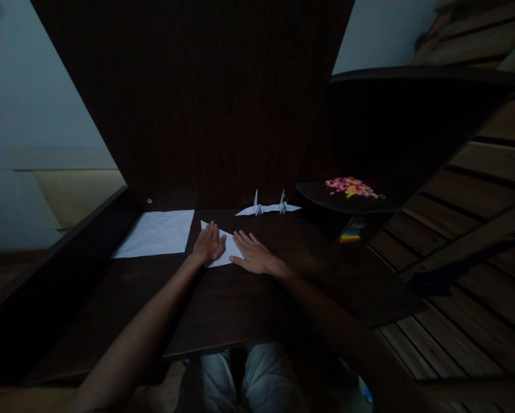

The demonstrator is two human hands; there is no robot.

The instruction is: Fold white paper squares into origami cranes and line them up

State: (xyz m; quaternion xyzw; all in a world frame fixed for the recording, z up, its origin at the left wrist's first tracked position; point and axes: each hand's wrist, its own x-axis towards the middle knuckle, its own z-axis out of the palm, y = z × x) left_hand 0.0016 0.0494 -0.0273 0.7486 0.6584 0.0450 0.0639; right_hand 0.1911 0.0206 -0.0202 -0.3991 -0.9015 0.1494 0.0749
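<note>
On the dark desk lies a folded white sheet of paper (226, 248), roughly triangular, with its upper left corner pointing away from me. My left hand (209, 244) rests flat on its left side, fingers stretched forward. Across its right edge lies my right hand (255, 253), palm down with the fingers spread. Both hands press on the paper and neither grips it; the parts under the palms are hidden. Just beyond, two white origami cranes (268, 210) stand side by side by the desk's back panel. Left of my left hand is a stack of white paper (156, 234).
A small curved shelf (317, 195) at the right bears a heap of pink, red and yellow bits (352, 187). Below it sits a colourful item (351, 229). A raised side panel (68, 258) bounds the desk (240, 310) at left. Wooden slats (468, 275) stand at right.
</note>
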